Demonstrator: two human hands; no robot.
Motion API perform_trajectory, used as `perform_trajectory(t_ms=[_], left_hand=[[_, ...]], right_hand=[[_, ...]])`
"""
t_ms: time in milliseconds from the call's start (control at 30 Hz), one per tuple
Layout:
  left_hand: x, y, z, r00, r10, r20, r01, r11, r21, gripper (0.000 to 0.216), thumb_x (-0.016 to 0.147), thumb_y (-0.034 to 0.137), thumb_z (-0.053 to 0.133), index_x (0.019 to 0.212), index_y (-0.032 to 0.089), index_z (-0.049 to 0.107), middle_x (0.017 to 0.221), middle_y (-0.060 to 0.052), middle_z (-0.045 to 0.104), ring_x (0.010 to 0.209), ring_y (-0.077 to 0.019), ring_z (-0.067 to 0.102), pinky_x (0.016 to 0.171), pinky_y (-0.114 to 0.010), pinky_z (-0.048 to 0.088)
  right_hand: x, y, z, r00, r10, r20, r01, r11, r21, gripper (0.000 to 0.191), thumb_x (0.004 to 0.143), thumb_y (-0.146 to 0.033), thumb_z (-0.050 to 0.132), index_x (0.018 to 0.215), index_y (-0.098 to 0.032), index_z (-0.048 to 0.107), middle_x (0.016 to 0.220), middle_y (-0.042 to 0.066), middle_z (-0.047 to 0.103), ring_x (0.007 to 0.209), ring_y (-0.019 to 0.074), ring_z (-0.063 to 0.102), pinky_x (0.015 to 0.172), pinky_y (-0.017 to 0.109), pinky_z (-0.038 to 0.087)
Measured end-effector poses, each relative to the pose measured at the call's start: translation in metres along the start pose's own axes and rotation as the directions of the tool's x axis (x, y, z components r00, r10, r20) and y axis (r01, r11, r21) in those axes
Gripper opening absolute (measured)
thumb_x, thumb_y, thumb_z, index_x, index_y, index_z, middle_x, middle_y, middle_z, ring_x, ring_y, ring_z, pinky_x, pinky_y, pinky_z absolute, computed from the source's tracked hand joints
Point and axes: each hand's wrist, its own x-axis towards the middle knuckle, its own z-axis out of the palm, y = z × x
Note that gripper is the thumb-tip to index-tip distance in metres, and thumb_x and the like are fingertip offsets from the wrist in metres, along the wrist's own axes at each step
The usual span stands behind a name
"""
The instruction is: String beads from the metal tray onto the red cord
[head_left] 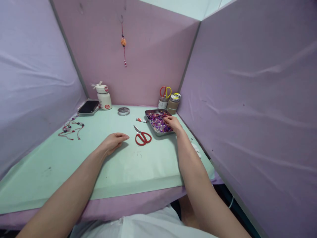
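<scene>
My right hand (173,123) reaches into a metal tray (160,134) filled with purple, pink and clear beads (157,121). Its fingertips are pinched together among the beads, and what lies between them is too small to tell. My left hand (115,142) rests low over the table, its thumb and fingers pressed together; anything in the pinch is too small to make out. Between my hands lie scissors (141,136) with red handles, blades partly apart and pointing away from me. Just beyond them is a small red and white lighter-like object (141,120).
At the back stand a white bottle (104,97), a phone (88,107), a round clear case (123,111), a jar (173,103) and a cup (162,103) with scissors. A beaded cord (70,127) lies left. Another hangs on the pink wall (153,49). White pieces (196,150) lie beside my right forearm.
</scene>
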Motion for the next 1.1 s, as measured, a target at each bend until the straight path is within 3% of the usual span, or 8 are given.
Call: perform_trajectory(t_ms=[133,367,500,700,833,1000,1100], left_hand=[[0.000,0.000,0.000,1.000,0.007,0.005,-0.007,1.000,0.003,0.035,0.057,0.037,0.078,0.081,0.014,0.067,0.049,0.005,0.044,0.040,-0.0038,0.029,0.038,-0.020,0.021],[-0.004,0.004,0.001,1.000,-0.010,-0.012,0.010,1.000,0.011,0.034,0.057,0.037,0.078,0.080,0.014,0.066,0.051,0.005,0.044,0.042,-0.0039,0.029,0.041,-0.019,0.024],[-0.003,0.003,0.000,1.000,-0.005,-0.007,0.005,1.000,-0.005,0.034,0.058,0.037,0.077,0.080,0.015,0.065,0.052,0.006,0.044,0.043,-0.0036,0.030,0.042,-0.019,0.024],[-0.005,0.005,0.001,1.000,0.002,0.016,-0.002,1.000,0.006,0.032,0.059,0.037,0.077,0.079,0.015,0.065,0.048,0.006,0.042,0.040,-0.0038,0.029,0.040,-0.020,0.019],[-0.009,0.009,0.003,1.000,0.005,0.012,-0.005,1.000,0.011,0.032,0.057,0.037,0.077,0.077,0.015,0.065,0.047,0.006,0.041,0.039,-0.0047,0.029,0.039,-0.021,0.017],[-0.006,0.007,0.000,1.000,-0.014,-0.004,0.014,0.999,0.038,0.034,0.056,0.038,0.078,0.079,0.016,0.066,0.046,0.006,0.042,0.039,-0.0051,0.030,0.037,-0.021,0.017],[-0.002,0.003,0.000,1.000,-0.011,0.013,0.010,0.999,0.038,0.034,0.056,0.038,0.078,0.079,0.016,0.066,0.045,0.006,0.041,0.038,-0.0050,0.031,0.037,-0.020,0.018]], right_hand=[[-0.001,-0.002,0.000,0.999,0.007,0.037,-0.008,1.000,0.029,0.017,0.070,-0.032,0.059,0.072,-0.015,0.060,0.069,0.002,0.065,0.056,0.0086,0.050,0.052,0.019,0.038],[-0.003,-0.005,-0.004,1.000,-0.003,0.000,0.003,0.999,0.044,0.013,0.069,-0.027,0.062,0.071,-0.014,0.061,0.063,0.000,0.062,0.050,0.0071,0.043,0.048,0.019,0.035],[-0.004,-0.006,-0.007,1.000,0.020,0.004,-0.020,0.998,-0.061,0.009,0.070,-0.021,0.061,0.074,-0.013,0.064,0.061,-0.001,0.060,0.046,0.0061,0.040,0.046,0.019,0.032],[-0.005,-0.006,-0.007,1.000,-0.005,-0.004,0.003,0.967,-0.255,0.032,0.072,-0.014,0.060,0.104,-0.011,0.060,0.069,0.001,0.065,0.058,0.0100,0.055,0.057,0.021,0.043],[-0.005,-0.008,-0.010,1.000,0.011,-0.020,-0.017,0.946,-0.325,0.031,0.074,-0.015,0.058,0.105,-0.012,0.057,0.071,0.002,0.066,0.060,0.0113,0.058,0.059,0.021,0.045],[-0.012,-0.019,-0.043,0.993,-0.038,-0.108,-0.009,0.916,-0.400,0.015,0.072,-0.012,0.056,0.085,-0.014,0.063,0.072,0.003,0.066,0.061,0.0106,0.058,0.059,0.020,0.043],[-0.023,-0.021,-0.072,0.981,-0.026,-0.191,-0.076,0.857,-0.509,0.011,0.072,-0.012,0.054,0.077,-0.013,0.064,0.070,0.004,0.067,0.061,0.0107,0.056,0.059,0.021,0.041]])
